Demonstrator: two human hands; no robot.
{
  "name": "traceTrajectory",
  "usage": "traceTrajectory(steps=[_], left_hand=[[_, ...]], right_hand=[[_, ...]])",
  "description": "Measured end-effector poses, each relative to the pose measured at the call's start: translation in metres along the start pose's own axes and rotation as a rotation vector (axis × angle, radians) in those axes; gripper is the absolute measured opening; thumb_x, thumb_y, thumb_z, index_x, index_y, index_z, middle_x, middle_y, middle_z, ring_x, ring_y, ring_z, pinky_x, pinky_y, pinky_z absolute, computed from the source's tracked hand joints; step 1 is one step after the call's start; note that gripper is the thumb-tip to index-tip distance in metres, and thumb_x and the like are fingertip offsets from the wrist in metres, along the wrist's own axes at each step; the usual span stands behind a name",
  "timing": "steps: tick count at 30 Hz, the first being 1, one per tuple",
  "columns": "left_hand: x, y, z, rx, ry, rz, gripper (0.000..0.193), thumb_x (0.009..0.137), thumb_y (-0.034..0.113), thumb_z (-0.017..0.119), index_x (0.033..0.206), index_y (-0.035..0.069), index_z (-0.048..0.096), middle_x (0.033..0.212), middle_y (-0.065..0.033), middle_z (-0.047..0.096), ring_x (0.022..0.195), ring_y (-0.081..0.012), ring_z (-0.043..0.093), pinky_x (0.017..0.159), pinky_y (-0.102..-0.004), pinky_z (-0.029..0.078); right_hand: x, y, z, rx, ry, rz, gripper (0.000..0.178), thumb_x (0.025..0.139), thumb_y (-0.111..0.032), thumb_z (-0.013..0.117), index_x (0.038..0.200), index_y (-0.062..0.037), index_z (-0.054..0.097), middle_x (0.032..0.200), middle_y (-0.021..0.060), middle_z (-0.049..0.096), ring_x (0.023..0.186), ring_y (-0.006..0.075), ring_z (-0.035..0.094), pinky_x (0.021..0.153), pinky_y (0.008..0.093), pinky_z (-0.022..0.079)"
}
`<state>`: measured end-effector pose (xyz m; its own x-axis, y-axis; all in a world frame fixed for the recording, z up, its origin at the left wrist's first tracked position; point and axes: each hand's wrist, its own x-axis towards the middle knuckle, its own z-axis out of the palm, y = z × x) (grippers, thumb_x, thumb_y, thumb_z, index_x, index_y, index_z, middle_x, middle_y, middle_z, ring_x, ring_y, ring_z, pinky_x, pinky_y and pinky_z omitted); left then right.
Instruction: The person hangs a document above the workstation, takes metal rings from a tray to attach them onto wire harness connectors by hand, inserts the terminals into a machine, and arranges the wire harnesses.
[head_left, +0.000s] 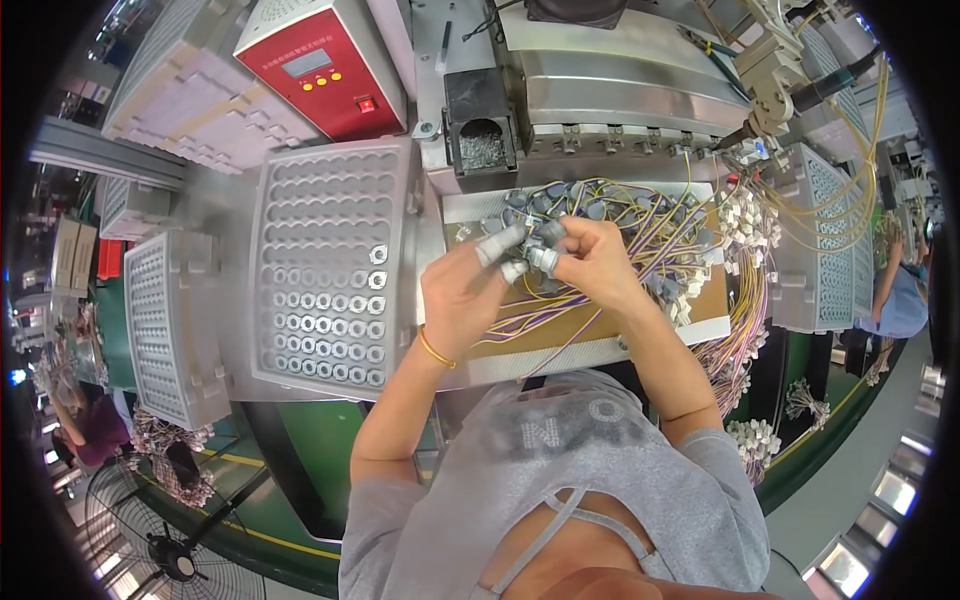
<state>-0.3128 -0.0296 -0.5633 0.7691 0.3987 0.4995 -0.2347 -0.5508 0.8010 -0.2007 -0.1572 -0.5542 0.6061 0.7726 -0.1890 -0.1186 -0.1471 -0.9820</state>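
Note:
Both my hands meet over a pile of small grey round parts with thin wires (600, 205) on a brown board. My left hand (465, 290) has pale covers on its fingertips, with thumb and fingers closed in at a small grey metallic part (541, 257). From the other side my right hand (600, 265) pinches the same part, its fingertips also covered. The fingers partly hide it, so its exact kind is unclear. Yellow and purple wires (540, 318) run beneath both hands toward white connectors (688, 285).
Left of my hands stands a clear tray (335, 215) with rows of ring-shaped metal pieces in its nearer part. Behind it is a red control box (325, 75). A black bin (482, 120) of small bits and a metal machine (630, 85) line the back. Wire bundles hang at right.

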Motion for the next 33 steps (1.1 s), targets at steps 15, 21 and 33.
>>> traceTrajectory(steps=[15,21,33], left_hand=[[-0.092,-0.050,-0.032,0.554,-0.267,-0.249,0.023,0.067,0.012,0.061,0.090,0.008,0.064,0.071,-0.0087,0.058,0.062,-0.0248,0.055,0.055,-0.0351,0.044],[-0.079,-0.049,-0.029,0.523,-0.138,-0.231,0.024,0.062,0.001,0.059,0.084,0.006,0.064,0.062,-0.0097,0.051,0.055,-0.0250,0.051,0.050,-0.0341,0.041],[-0.035,0.018,-0.028,0.241,0.032,-0.065,0.026,0.062,-0.004,0.067,0.087,0.004,0.065,0.070,-0.0062,0.056,0.055,-0.0143,0.048,0.048,-0.0237,0.039]], right_hand=[[0.040,0.011,-0.017,0.241,0.533,-0.131,0.007,0.076,-0.003,0.047,0.074,0.0029,0.051,0.063,0.0089,0.056,0.045,0.0155,0.054,0.040,0.0251,0.040],[0.053,0.010,0.010,0.546,0.615,-0.174,0.014,0.081,-0.006,0.044,0.080,0.0063,0.051,0.069,0.0139,0.059,0.053,0.0231,0.060,0.047,0.0305,0.049],[0.037,-0.012,-0.031,0.114,0.444,-0.118,0.018,0.079,-0.009,0.052,0.066,0.0035,0.051,0.066,0.0115,0.058,0.046,0.0192,0.057,0.044,0.0268,0.046]])
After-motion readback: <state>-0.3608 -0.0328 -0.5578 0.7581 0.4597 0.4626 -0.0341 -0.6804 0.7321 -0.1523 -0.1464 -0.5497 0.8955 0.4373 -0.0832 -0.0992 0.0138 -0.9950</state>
